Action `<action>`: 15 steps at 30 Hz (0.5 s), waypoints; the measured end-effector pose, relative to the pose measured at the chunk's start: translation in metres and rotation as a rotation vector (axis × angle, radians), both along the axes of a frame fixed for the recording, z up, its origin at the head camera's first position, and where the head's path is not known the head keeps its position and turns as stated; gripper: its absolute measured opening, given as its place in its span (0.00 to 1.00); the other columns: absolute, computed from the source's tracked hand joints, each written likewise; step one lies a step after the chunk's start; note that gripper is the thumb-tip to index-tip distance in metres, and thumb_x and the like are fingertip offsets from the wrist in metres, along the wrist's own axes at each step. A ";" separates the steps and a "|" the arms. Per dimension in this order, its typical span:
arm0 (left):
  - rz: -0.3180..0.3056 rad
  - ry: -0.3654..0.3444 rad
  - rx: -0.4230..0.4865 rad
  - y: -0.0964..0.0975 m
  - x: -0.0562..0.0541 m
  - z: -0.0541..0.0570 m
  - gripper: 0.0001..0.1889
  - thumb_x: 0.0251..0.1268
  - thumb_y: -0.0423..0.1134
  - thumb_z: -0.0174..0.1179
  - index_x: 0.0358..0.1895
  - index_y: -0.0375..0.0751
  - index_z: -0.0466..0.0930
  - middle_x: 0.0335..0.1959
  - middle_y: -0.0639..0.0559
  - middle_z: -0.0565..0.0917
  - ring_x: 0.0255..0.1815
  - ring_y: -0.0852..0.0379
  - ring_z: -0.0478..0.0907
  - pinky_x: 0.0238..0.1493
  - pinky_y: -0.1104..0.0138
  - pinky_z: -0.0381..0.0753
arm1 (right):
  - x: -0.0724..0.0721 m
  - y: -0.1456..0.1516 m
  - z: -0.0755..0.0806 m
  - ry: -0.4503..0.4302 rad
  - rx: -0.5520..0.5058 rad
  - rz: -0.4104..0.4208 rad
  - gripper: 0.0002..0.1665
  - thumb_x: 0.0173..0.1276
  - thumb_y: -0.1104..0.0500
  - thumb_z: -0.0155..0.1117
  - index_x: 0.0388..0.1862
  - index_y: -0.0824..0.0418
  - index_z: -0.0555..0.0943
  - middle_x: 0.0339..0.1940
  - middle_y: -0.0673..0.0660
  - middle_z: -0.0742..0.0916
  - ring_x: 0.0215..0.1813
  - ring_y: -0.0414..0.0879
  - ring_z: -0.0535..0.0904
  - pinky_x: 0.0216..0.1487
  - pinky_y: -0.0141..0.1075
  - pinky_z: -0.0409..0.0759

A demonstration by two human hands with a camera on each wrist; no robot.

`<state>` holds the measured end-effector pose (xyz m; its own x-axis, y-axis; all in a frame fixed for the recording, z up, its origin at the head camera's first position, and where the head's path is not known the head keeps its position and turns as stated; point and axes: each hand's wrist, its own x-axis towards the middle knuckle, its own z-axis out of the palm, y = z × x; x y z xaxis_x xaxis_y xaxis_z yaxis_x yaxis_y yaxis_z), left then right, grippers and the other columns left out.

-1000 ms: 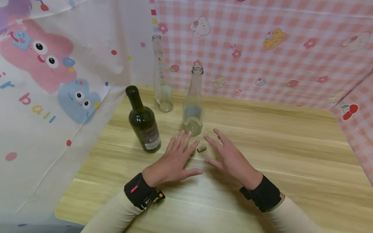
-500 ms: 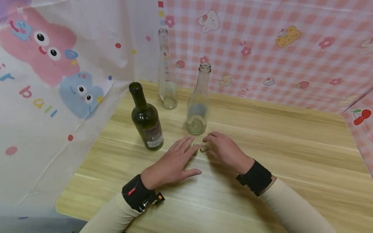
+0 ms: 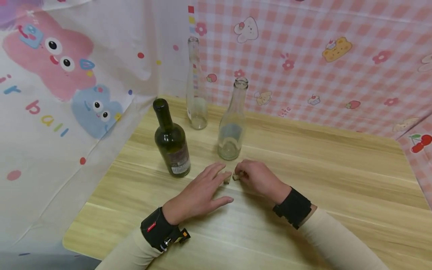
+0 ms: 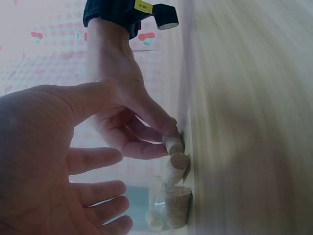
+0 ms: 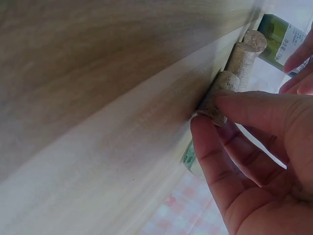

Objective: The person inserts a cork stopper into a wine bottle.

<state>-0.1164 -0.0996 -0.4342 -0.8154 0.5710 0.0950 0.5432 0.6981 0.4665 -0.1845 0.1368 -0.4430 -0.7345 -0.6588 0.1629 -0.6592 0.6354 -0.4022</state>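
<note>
My right hand point(image 3: 261, 180) pinches a small cork point(image 5: 226, 84) between thumb and fingertips, low at the wooden table. Beside it, my left hand point(image 3: 197, 193) holds nothing, its fingers extended and thumb spread. More corks stand between the hands; one cork point(image 3: 227, 179) shows by the left fingertips in the head view. From the left wrist, an upright cork point(image 4: 177, 205) and another cork point(image 4: 176, 170) line up with the pinched one. Part of the row is hidden behind the left hand in the head view.
A dark green wine bottle point(image 3: 173, 150) stands left of the hands. Just behind them is a clear glass bottle point(image 3: 231, 131), and a slimmer clear bottle point(image 3: 197, 108) stands farther back. Patterned cloths point(image 3: 303, 75) hang around the wooden table point(image 3: 320, 157).
My right hand has come in from spread fingers above the cork to a pinch on it. The left hand stays nearly in place. The head view has shifted slightly.
</note>
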 end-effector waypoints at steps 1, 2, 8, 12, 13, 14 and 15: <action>0.000 0.000 0.003 0.000 0.000 0.000 0.38 0.72 0.62 0.63 0.77 0.46 0.68 0.82 0.42 0.62 0.85 0.45 0.57 0.82 0.48 0.67 | 0.000 0.000 0.000 0.008 -0.002 0.000 0.10 0.65 0.71 0.72 0.40 0.59 0.88 0.37 0.53 0.90 0.40 0.44 0.85 0.43 0.39 0.86; -0.001 -0.001 0.004 0.001 0.000 0.000 0.37 0.72 0.62 0.63 0.77 0.46 0.68 0.82 0.42 0.62 0.85 0.45 0.57 0.82 0.48 0.67 | 0.000 0.001 0.000 0.012 -0.005 0.000 0.10 0.64 0.71 0.72 0.40 0.59 0.87 0.37 0.53 0.90 0.40 0.44 0.85 0.43 0.39 0.86; 0.038 -0.031 0.036 0.005 -0.002 0.001 0.38 0.72 0.61 0.64 0.77 0.46 0.68 0.83 0.42 0.61 0.84 0.46 0.58 0.80 0.49 0.69 | 0.003 0.004 0.002 0.030 -0.012 -0.008 0.09 0.65 0.69 0.73 0.42 0.58 0.88 0.38 0.52 0.89 0.40 0.43 0.86 0.43 0.37 0.87; 0.136 -0.052 0.158 0.010 -0.006 0.001 0.37 0.70 0.55 0.68 0.77 0.44 0.68 0.79 0.42 0.67 0.79 0.45 0.66 0.75 0.48 0.75 | 0.008 0.006 0.009 0.055 -0.032 -0.020 0.10 0.66 0.66 0.75 0.45 0.57 0.87 0.41 0.51 0.89 0.41 0.43 0.87 0.43 0.35 0.88; 0.161 -0.063 0.205 0.012 -0.008 0.001 0.36 0.70 0.53 0.69 0.76 0.43 0.69 0.77 0.41 0.70 0.75 0.44 0.71 0.71 0.48 0.79 | 0.010 0.006 0.011 0.062 -0.046 -0.021 0.10 0.66 0.66 0.75 0.46 0.57 0.87 0.42 0.51 0.89 0.41 0.42 0.87 0.43 0.34 0.88; 0.184 -0.078 0.254 0.013 -0.010 0.001 0.34 0.70 0.50 0.70 0.74 0.42 0.70 0.73 0.41 0.72 0.70 0.43 0.76 0.67 0.49 0.81 | 0.012 0.006 0.014 0.069 -0.062 -0.020 0.11 0.66 0.66 0.75 0.46 0.57 0.87 0.43 0.51 0.89 0.41 0.42 0.87 0.43 0.34 0.89; 0.201 -0.100 0.301 0.014 -0.013 0.001 0.33 0.70 0.47 0.71 0.73 0.41 0.71 0.70 0.40 0.74 0.65 0.43 0.79 0.63 0.51 0.83 | 0.014 0.006 0.017 0.075 -0.081 -0.018 0.11 0.66 0.66 0.75 0.46 0.57 0.86 0.43 0.51 0.88 0.41 0.42 0.87 0.44 0.34 0.89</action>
